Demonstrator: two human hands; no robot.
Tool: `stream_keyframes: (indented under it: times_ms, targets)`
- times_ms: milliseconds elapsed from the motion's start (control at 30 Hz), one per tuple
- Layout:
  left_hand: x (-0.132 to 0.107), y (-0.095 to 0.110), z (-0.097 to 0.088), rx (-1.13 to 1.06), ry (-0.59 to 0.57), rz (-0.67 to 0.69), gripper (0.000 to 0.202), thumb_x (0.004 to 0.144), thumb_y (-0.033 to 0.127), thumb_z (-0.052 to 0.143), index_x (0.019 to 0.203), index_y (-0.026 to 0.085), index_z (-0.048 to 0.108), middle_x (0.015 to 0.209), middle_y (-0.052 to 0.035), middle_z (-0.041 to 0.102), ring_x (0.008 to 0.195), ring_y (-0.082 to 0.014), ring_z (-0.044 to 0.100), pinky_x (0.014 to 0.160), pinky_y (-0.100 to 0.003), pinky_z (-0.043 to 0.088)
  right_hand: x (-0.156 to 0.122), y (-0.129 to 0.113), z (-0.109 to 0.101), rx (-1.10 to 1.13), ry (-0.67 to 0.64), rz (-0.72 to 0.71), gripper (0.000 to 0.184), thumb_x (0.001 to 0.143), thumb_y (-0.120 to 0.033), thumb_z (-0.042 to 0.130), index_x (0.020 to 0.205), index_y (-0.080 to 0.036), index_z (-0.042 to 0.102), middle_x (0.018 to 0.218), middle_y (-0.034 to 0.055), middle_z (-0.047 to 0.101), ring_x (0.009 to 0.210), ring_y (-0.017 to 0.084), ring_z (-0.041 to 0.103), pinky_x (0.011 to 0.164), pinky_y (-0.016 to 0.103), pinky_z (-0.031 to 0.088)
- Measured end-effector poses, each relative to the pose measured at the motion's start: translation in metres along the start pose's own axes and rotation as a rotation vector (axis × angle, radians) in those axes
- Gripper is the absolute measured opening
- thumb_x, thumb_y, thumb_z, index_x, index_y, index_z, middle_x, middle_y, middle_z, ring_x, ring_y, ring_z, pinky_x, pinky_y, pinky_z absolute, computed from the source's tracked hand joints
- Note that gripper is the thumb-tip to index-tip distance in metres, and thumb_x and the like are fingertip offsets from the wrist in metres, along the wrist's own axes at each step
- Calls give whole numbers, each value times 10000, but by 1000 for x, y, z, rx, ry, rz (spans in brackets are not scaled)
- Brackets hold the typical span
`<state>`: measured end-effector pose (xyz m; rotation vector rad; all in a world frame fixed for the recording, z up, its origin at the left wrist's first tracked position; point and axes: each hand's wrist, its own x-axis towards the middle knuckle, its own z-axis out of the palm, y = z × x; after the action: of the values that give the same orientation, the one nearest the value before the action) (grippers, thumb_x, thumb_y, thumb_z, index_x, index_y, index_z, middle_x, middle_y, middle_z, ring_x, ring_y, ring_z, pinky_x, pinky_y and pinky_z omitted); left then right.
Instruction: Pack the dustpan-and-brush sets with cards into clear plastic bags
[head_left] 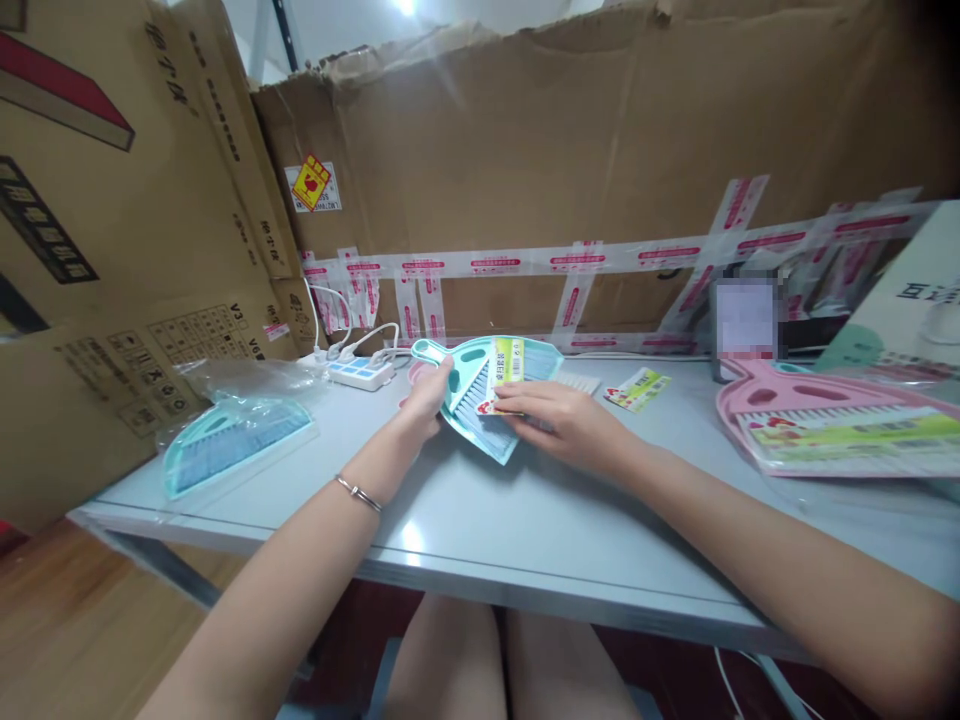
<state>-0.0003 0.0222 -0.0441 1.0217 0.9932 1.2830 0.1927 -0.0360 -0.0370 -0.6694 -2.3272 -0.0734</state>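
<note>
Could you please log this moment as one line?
left hand: holds teal dustpan | right hand: presses label card | table

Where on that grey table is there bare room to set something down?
Free: the near table edge below both hands, and between the bagged teal dustpan and left hand. Crowded: the right side, with the pink dustpan set, and by the power strip.

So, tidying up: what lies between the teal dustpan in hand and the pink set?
A small loose label card on the table, in the head view.
</note>
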Motion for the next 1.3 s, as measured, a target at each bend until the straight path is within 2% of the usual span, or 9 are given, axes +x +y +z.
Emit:
stream_keyframes:
  times_ms: [100, 233, 467, 700, 933, 1067, 1133, 1200, 1300]
  targets:
    - [-6, 5, 5, -32, 65, -13, 242, 847, 376, 557, 923, 148, 587, 842, -75, 710, 740, -187, 671, 735, -330, 536, 0, -2, 0, -66, -40, -71, 333, 872, -380, 529, 1107, -186, 662, 1212, 118, 614, 1137, 249, 564, 973, 462, 454]
    - [-11, 11, 11, -92, 70, -13, 254, 858, 368, 534, 950, 140, 598, 946, -92, 707, 804, -191, 669, 777, -323, 531, -2, 1, 0, -224, -133, -135, 663, 722, -483, 695, 1293, -187, 535, 1364, 128, 488, 1259, 298, 445, 1034, 500, 374]
    - [-18, 18, 16, -121, 82, -32, 242, 856, 318, 511, 959, 126, 615, 886, -90, 719, 791, -200, 674, 767, -324, 531, -2, 12, 4, -445, -43, -105, 533, 802, -7, 442, 1273, -229, 555, 1338, 119, 516, 1224, 239, 490, 977, 449, 415]
    - [-25, 16, 19, -84, -55, -6, 263, 821, 347, 570, 956, 131, 637, 851, -90, 720, 750, -208, 675, 736, -339, 528, -3, 18, 5, -430, 25, -116, 383, 885, -125, 444, 1226, -221, 588, 1312, 111, 544, 1212, 222, 509, 1004, 449, 399]
    - [-37, 23, 20, 62, -255, 93, 523, 549, 201, 820, 1031, 114, 635, 1033, -135, 694, 879, -241, 663, 833, -386, 498, -4, 17, 4, -343, 44, -48, 359, 892, -146, 447, 1197, -248, 605, 1308, 110, 547, 1219, 223, 502, 1024, 468, 373]
    - [-32, 24, 15, 35, -238, 94, 526, 573, 181, 802, 1064, 121, 625, 1060, -133, 685, 876, -222, 662, 828, -377, 508, -7, 17, 1, -215, 38, -45, 531, 829, -239, 570, 1346, -268, 450, 1414, 115, 429, 1330, 266, 359, 1108, 548, 183]
    - [-27, 25, 11, 8, -217, 71, 508, 596, 193, 792, 1069, 124, 621, 1043, -129, 688, 847, -212, 666, 809, -373, 520, -8, 20, 1, -49, 132, 39, 856, 722, -386, 696, 1445, -270, 253, 1498, 124, 274, 1386, 299, 229, 1119, 566, 106]
    - [-23, 27, 7, -23, -207, 59, 494, 615, 232, 788, 1067, 130, 617, 1015, -125, 694, 814, -213, 670, 778, -381, 533, -7, 23, 3, 190, 285, 240, 1062, 646, -510, 724, 1472, -266, 101, 1541, 124, 127, 1405, 302, 158, 1119, 535, 162]
    - [-23, 29, 5, -29, -211, 97, 492, 624, 264, 784, 1069, 148, 610, 1012, -119, 692, 806, -224, 671, 756, -400, 540, -1, 22, 6, 616, 451, 632, 873, 751, -660, 509, 1444, -275, 144, 1538, 102, 156, 1388, 273, 231, 1070, 458, 324]
